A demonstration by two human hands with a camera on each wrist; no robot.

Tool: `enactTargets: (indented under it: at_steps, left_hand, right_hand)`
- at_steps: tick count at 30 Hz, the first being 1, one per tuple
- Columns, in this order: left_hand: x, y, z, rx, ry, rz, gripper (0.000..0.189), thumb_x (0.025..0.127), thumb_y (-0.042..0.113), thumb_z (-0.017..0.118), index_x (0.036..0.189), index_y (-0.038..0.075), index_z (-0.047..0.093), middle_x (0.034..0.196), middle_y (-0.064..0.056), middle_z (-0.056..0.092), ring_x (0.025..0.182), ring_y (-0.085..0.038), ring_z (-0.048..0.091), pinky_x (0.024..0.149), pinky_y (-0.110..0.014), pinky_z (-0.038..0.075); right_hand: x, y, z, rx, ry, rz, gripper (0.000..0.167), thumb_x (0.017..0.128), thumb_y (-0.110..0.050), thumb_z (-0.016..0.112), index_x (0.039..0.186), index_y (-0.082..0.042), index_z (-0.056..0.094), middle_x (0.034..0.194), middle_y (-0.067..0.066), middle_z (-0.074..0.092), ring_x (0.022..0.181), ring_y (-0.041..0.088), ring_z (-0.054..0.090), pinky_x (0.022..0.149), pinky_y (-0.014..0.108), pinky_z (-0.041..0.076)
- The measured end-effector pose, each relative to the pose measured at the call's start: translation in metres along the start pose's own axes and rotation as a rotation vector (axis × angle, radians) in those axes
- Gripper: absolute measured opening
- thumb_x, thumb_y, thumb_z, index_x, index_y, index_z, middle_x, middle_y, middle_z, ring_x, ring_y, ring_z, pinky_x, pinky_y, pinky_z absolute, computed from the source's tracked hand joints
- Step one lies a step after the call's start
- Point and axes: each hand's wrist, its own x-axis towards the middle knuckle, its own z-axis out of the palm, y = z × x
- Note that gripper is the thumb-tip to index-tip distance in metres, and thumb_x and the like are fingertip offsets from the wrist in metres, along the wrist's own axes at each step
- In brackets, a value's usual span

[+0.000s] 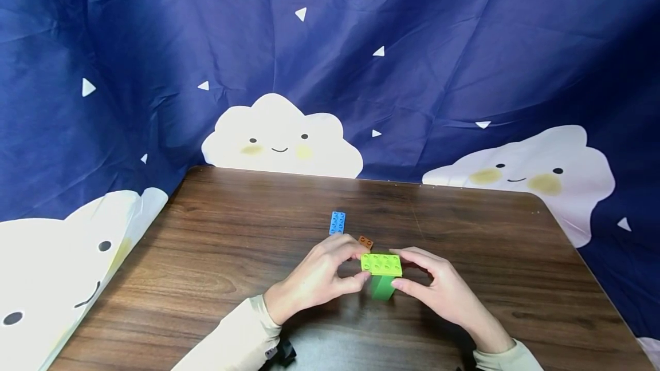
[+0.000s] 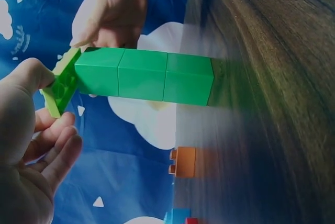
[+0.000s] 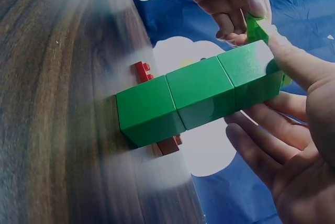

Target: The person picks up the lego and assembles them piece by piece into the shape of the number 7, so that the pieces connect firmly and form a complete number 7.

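Observation:
A tower of three green blocks point(image 2: 144, 77) stands upright on the table. Over its top lies a lime-green eight-stud brick point(image 1: 380, 264), which overhangs to the left, its hollow underside partly showing in the left wrist view. My left hand point(image 1: 322, 271) pinches the overhanging end of this brick between thumb and fingers. On the other side, my right hand point(image 1: 440, 288) grips the top of the tower, thumb point(image 3: 293, 59) along the near face of the uppermost block and fingers behind, right by the lime brick.
Beyond the tower lie a small orange-brown brick point(image 1: 366, 242) and a blue brick point(image 1: 337, 222). A red brick point(image 3: 142, 71) shows behind the tower in the right wrist view; my left hand hides it from the head camera. A dark blue cloth hangs behind the wooden table point(image 1: 232, 216).

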Motion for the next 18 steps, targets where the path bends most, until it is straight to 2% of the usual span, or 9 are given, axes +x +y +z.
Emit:
enactTargets:
  at_steps: [10,16,18]
  left_hand:
    - [0.0019,0.0029,0.0009,0.044,-0.014,-0.010,0.027,0.090,0.021,0.083,0.115,0.012,0.076,0.105,0.005,0.072,0.096,-0.011,0.065,0.082,-0.020,0.054]
    - [0.0027,0.0036,0.0004,0.062,-0.023,-0.010,0.028,0.090,0.022,0.083,0.115,0.012,0.077,0.107,0.004,0.073,0.098,-0.012,0.065,0.082,-0.022,0.055]
    - [0.0028,0.0039,0.0002,0.064,-0.024,-0.011,0.028,0.090,0.023,0.083,0.115,0.012,0.077,0.107,0.004,0.073,0.098,-0.012,0.066,0.082,-0.023,0.055]
  right_hand:
    - [0.0017,0.0010,0.0000,0.054,0.029,-0.051,0.046,0.097,0.004,0.074,0.142,-0.008,0.068,0.129,0.012,0.074,0.111,0.001,0.069,0.096,0.018,0.058]
    - [0.0011,0.0007,0.0005,0.077,0.038,-0.035,0.042,0.100,0.005,0.070,0.140,-0.008,0.069,0.128,0.004,0.075,0.104,0.002,0.071,0.083,0.019,0.059]
    - [0.0010,0.0008,0.0005,0.069,0.044,-0.030,0.041,0.099,0.004,0.071,0.139,-0.009,0.071,0.128,0.002,0.075,0.104,0.002,0.071,0.083,0.019,0.059]
